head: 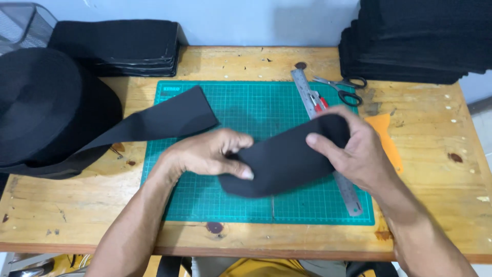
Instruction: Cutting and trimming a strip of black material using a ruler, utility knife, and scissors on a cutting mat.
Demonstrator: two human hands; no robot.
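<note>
A cut piece of black elastic band [284, 161] is held folded over above the green cutting mat [246, 110]. My left hand [212, 154] grips its left end with the thumb on top. My right hand [353, 146] grips its right end, fingers curled over the fold. A large roll of the same black band [46, 110] sits at the left of the wooden table [446, 154], and its loose end [169, 118] lies across the mat's left corner.
A steel ruler [307, 92] lies slanted along the mat's right side, partly under my right hand, with a red cutter [320, 101] beside it. Scissors [343, 87] lie behind. An orange scrap [387, 138] lies right. Stacks of black pieces stand back left [120, 46] and back right [415, 38].
</note>
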